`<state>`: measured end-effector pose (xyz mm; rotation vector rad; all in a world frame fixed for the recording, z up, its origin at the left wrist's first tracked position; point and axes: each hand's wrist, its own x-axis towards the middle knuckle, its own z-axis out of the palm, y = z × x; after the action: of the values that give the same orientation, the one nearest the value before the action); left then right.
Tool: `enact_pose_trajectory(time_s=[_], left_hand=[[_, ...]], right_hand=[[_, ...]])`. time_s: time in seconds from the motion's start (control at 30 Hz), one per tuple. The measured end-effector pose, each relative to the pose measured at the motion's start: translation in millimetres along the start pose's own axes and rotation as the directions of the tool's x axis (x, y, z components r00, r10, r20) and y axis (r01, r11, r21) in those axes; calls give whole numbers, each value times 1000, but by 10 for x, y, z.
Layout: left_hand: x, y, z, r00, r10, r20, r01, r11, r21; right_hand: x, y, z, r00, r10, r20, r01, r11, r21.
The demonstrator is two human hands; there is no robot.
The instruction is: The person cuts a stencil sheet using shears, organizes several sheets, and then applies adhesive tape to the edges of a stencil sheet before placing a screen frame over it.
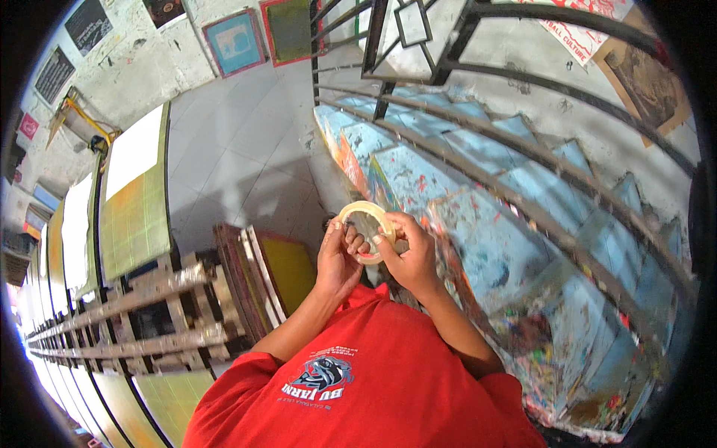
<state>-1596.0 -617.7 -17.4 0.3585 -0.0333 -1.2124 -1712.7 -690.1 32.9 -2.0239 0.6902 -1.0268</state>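
Observation:
A roll of pale yellowish tape [364,207] is held up in front of my chest, its open ring facing me. My left hand [341,252] grips the roll's left side, with curled fingers showing by the ring's opening. On the opposite side my right hand [409,252] pinches the roll between thumb and fingers. Whether a loose end of tape is lifted, I cannot make out. Both forearms reach up from my red shirt [403,358].
Left of me runs a long wooden rack [164,287] with green-and-white printing boards [134,224]. Framed screens [280,276] lean by its end. Rightward, a black metal railing [523,149] borders blue, paint-spattered stairs [485,246]. Two framed screens [234,43] rest against the far wall.

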Motion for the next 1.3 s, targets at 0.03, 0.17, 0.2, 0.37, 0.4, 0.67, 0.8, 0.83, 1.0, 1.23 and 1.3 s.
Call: enact_pose_trajectory(time_s=[0.03,0.17,0.2,0.37,0.4,0.67,0.8,0.83,1.0,1.23,1.3], left_hand=[[253,96,51,999,37,-10,-36,997,64],[1360,707,151,990,138,26,-138,918,373],[1640,913,149,985,165,50,-170,877,449],[2672,2207,302,955,217,201,-292,591,752],[2797,2464,351,957,201,209,-286,530,799],[3441,4152,474,986,119,120,-136,141,981],[3783,4791,315,994,89,61,-61,0,998],[3888,4924,214,990,127,68,-81,101,992],[4527,5699,-395,924,380,31,-212,444,871],[5241,6676,-777,658,723,-212,-372,557,743],[5287,7024,-772,645,726,-239,-339,552,762]], right_hand=[[207,105,84,997,78,-15,-77,995,60],[1170,804,530,978,209,22,-207,943,259],[1459,902,681,977,212,37,-213,925,316],[2866,1141,1538,997,49,52,-68,875,480],[3114,1172,1696,996,11,83,-48,888,458],[4904,912,2908,797,-403,449,224,888,401],[5637,748,3581,509,-464,725,201,883,424],[5808,807,3774,471,-467,748,194,882,429],[6755,1106,4756,534,-389,750,-62,867,494],[7956,923,6422,273,-535,800,-101,811,577],[8336,653,6793,59,-644,763,150,761,631]])
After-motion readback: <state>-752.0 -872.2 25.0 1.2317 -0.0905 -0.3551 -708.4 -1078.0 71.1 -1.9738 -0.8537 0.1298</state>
